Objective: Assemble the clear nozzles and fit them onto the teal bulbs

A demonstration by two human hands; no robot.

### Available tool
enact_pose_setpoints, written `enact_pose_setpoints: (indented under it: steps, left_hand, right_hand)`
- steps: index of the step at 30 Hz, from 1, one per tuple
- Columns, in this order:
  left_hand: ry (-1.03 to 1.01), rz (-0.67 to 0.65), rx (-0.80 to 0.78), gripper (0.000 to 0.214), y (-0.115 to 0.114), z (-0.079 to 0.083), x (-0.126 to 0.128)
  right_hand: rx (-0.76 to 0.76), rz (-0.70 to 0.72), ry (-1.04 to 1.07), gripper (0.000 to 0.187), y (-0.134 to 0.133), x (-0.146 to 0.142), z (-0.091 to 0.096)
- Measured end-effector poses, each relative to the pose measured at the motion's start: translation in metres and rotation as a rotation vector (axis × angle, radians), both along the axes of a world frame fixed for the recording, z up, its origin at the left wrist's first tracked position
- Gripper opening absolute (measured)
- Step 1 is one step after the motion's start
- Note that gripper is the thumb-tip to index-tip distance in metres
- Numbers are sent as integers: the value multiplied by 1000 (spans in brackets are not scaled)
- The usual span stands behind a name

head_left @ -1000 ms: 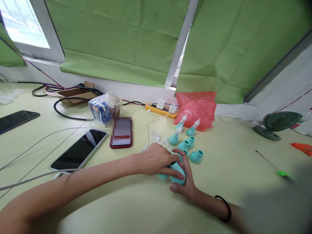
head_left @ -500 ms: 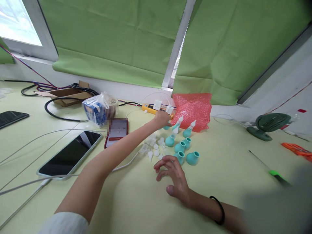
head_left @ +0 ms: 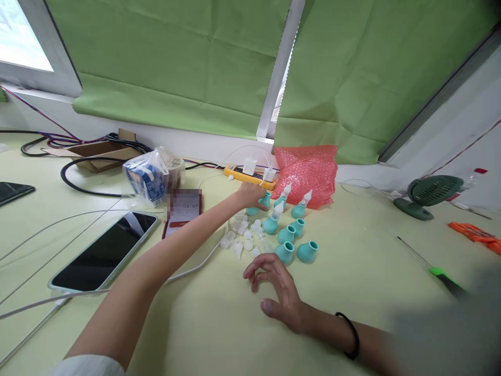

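My left hand (head_left: 249, 196) stretches far across the table, its fingers closed around a teal rubber bulb (head_left: 266, 198) whose open mouth shows beside the fingertips. Another teal bulb (head_left: 251, 211) sits just under that hand. My right hand (head_left: 276, 290) hovers near the table with curled, parted fingers and nothing in it. Beyond it stand several open-necked teal bulbs, the closest being one bulb (head_left: 284, 253). A few bulbs carry white pointed nozzles, such as this nozzle (head_left: 278, 210). Small clear and white plastic parts (head_left: 247, 235) lie in a loose pile left of the bulbs.
Behind the bulbs are a pink bubble-wrap bag (head_left: 307, 175) and a yellow power strip (head_left: 235, 172). Phones, including a large one (head_left: 105, 250), lie at left with white cables. A bagged blue pack (head_left: 146, 180), a green fan (head_left: 432, 193) and a screwdriver (head_left: 438, 274) also sit here.
My left hand has closed on a teal bulb and raised it slightly, its mouth now visible. My right hand has barely moved. The whole view has shifted a little.
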State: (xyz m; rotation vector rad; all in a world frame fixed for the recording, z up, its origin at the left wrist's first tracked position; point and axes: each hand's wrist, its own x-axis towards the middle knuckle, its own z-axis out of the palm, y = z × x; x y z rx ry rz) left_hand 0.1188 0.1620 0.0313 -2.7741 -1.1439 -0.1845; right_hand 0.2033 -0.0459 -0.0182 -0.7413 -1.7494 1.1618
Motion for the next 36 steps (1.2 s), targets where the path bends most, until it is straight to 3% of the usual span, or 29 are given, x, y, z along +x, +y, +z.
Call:
enact_pose_setpoints:
  steps: [5, 10, 15, 18, 21, 24, 28, 33, 36]
  left_hand:
    - [-33, 7, 11, 55, -3, 3, 3]
    - [-93, 9, 0, 60, -2, 16, -2]
    - [-192, -82, -41, 62, -21, 28, 8]
    - [-180, -235, -110, 46, -37, 28, 18]
    - [-185, -237, -85, 25, -50, 31, 22]
    - [-246, -142, 2, 24, -67, 46, 17]
    - [-319, -85, 127, 28, -106, 78, 6]
    - [-398, -237, 193, 16, -148, 104, -6]
    - [-446, -342, 17, 9, -157, 112, -16]
  right_hand:
    - [-2, -5, -3, 42, -1, 0, 0]
    - [-10, -11, -3, 41, 0, 0, 1]
    - [-1, -36, 1, 38, -1, -1, 1]
    - [2, -58, -1, 36, -1, -1, 1]
    - [-9, -86, -6, 33, -2, -2, 1]
    - [-23, -136, 2, 29, -3, -3, 0]
    - [-76, -182, 87, 29, -1, -6, -5]
    - [-107, -171, 198, 32, 3, -7, -9]
    - [-126, -131, 257, 35, 3, -7, -5]
